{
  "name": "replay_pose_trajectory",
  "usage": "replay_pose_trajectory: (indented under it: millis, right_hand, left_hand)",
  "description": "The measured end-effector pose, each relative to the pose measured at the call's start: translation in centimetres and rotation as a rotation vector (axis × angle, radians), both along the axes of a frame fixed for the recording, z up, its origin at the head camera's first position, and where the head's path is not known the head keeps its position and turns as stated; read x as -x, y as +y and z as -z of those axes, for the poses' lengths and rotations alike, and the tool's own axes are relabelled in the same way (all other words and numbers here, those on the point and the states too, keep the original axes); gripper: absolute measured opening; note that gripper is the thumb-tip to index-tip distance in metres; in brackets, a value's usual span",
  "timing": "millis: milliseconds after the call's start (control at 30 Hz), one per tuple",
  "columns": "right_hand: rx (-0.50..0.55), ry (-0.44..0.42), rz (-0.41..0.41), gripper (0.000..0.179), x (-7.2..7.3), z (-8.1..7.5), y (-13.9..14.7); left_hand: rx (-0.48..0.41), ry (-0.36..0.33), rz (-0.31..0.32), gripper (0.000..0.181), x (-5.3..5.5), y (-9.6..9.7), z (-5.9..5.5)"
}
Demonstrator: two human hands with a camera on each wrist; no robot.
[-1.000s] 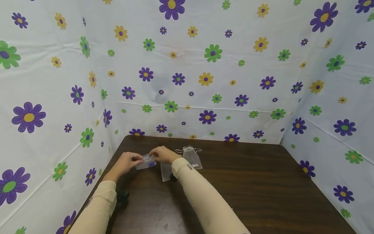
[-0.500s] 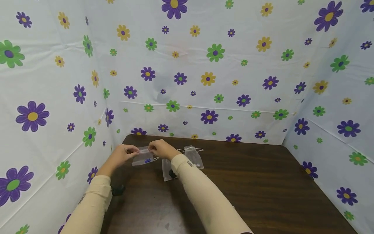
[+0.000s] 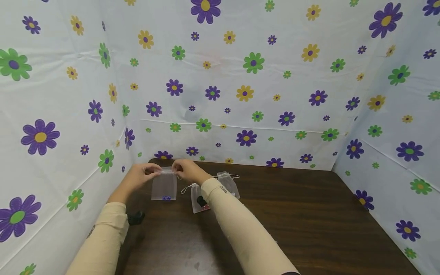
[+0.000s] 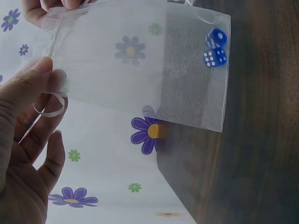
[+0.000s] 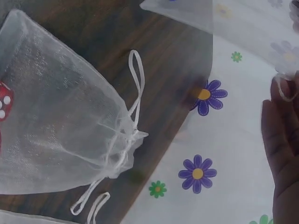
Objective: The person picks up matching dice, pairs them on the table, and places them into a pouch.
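Note:
A sheer white drawstring pouch (image 3: 164, 183) hangs upright over the table's far left. My left hand (image 3: 139, 177) pinches one top corner of it between thumb and fingers. At the other top corner, my right hand (image 3: 189, 170) pinches the fabric. Blue dice (image 4: 215, 49) with white dots lie in the pouch's bottom corner in the left wrist view. A white cord loop (image 4: 51, 107) hangs by my left fingers. Just right of it, a second sheer pouch (image 5: 60, 121) with red dice (image 5: 5, 102) lies on the table, its neck gathered by its cord.
A third sheer pouch (image 3: 227, 183) lies behind my right forearm, partly covered. The dark wooden table (image 3: 295, 221) stretches to the right. White flowered cloth (image 3: 213, 76) walls the table's back and sides. A black device sits under each wrist.
Both hands have risen and moved a little left and back, lifting the pouch. It was tilted and folded; now it hangs straight, with the blue dice at its bottom.

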State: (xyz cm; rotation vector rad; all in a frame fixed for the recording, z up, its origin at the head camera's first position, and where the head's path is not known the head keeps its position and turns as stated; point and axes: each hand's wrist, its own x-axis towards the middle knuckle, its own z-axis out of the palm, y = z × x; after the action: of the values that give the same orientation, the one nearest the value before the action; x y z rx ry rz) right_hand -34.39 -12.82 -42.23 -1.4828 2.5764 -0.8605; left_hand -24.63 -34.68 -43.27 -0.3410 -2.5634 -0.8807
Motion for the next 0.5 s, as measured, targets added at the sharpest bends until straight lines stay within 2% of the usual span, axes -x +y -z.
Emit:
replay_pose_trajectory:
  millis: [200, 333, 500]
  right_hand:
    - [0.043, -0.036, 0.011, 0.024, 0.2, 0.8, -0.1]
    - [0.011, -0.020, 0.049, 0.025, 0.2, 0.9, -0.1]
    - [-0.051, -0.021, 0.084, 0.022, 0.0, 0.7, 0.0]
  left_hand:
    - [0.011, -0.054, -0.009, 0.022, 0.4, -0.5, 0.6]
    - [-0.004, -0.094, -0.031, 0.028, 0.2, -0.8, 1.1]
    - [0.021, -0.056, -0.043, 0.026, -0.1, -1.1, 1.1]
